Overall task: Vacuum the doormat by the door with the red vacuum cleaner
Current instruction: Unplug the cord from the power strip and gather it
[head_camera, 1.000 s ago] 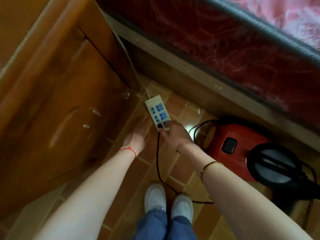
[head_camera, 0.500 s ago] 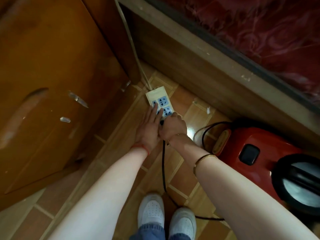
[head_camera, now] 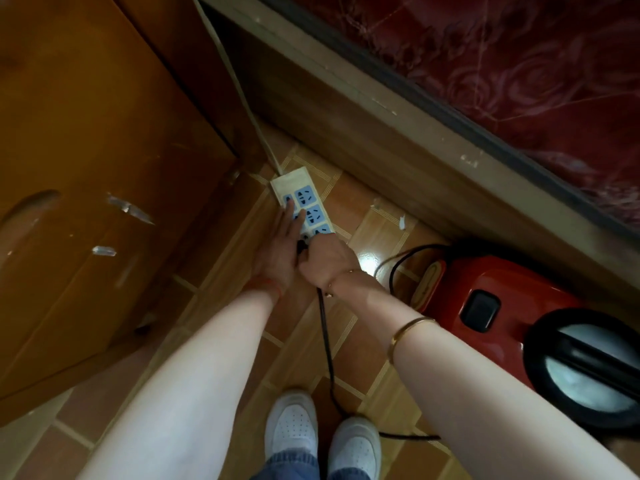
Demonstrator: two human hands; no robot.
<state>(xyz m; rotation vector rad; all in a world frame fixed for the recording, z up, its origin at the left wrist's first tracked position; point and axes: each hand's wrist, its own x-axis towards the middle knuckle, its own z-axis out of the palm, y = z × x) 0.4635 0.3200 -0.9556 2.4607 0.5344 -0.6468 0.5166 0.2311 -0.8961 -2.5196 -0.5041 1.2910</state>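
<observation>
The red vacuum cleaner [head_camera: 502, 299] sits on the tiled floor at the right, beside the bed frame. Its black cord [head_camera: 325, 348] runs from between my shoes up to a white power strip [head_camera: 304, 202] with blue sockets lying on the floor. My right hand [head_camera: 329, 259] grips the black plug at the strip's near end. My left hand [head_camera: 278, 247] lies flat with straight fingers pressing on the strip's left side. No doormat is in view.
A wooden cabinet [head_camera: 86, 202] fills the left side. A wooden bed frame [head_camera: 398, 140] with a dark red mattress [head_camera: 536, 71] runs along the right. My white shoes [head_camera: 322, 431] stand on the tiles at the bottom.
My left hand moved from the floor beside the strip onto the strip and now presses it. The right hand stays on the plug. The view has moved closer.
</observation>
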